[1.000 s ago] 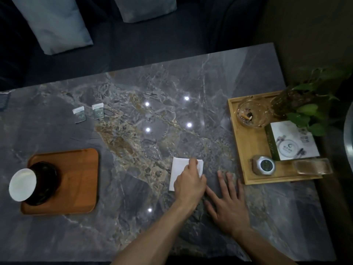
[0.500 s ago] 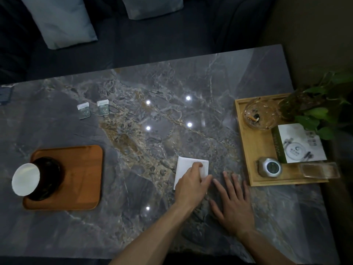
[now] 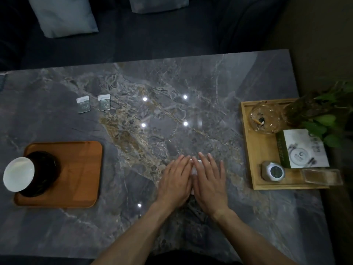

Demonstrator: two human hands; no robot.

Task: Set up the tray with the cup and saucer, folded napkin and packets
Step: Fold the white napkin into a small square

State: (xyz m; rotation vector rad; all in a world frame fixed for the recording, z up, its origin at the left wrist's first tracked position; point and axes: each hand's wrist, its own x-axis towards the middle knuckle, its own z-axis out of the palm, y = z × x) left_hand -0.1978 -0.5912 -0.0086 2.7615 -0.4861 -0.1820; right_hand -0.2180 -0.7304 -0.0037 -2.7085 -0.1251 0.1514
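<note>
Pressing flat on the marble table (image 3: 191, 83), the left hand (image 3: 174, 180) and right hand (image 3: 209, 182) lie side by side, fingers extended, nearly together, gripping nothing. Between them only a sliver of the white napkin (image 3: 194, 169) shows, probably pinned there to set a crease. Relative to the napkin, the orange-brown tray (image 3: 76, 169) sits well to the left, already carrying the dark saucer (image 3: 45, 175) and white cup (image 3: 18, 174) at its left end, leaving room. The two packets (image 3: 94, 103) wait off-tray, far-left of the napkin.

White cup (image 3: 18, 174), orange-brown tray (image 3: 76, 173), grey veined table (image 3: 191, 77)
</note>
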